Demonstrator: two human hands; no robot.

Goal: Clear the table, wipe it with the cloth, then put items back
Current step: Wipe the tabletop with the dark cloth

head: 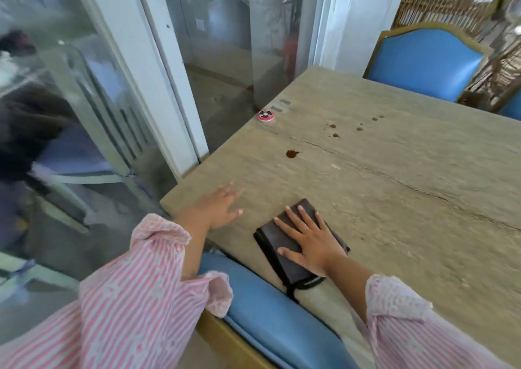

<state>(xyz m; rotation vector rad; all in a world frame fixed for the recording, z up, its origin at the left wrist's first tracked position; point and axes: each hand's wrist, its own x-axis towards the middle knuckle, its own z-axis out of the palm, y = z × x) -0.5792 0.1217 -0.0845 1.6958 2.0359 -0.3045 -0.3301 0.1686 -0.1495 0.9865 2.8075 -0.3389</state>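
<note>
A folded dark cloth (284, 267) lies near the front left corner of the grey stone table (394, 188). My right hand (308, 240) rests flat on top of the cloth, fingers spread, pressing rather than gripping it. My left hand (218, 208) lies flat on the bare table beside the corner, fingers apart, holding nothing. Brown spill spots (291, 153) mark the tabletop further away, with smaller drops (335, 135) behind them. A small round pink and white disc (265, 115) sits at the table's left edge.
A blue padded chair (267, 312) stands pushed against the near edge below my arms. Another blue chair (425, 61) stands at the far side. Glass panels and a white frame (169, 87) run close along the table's left edge.
</note>
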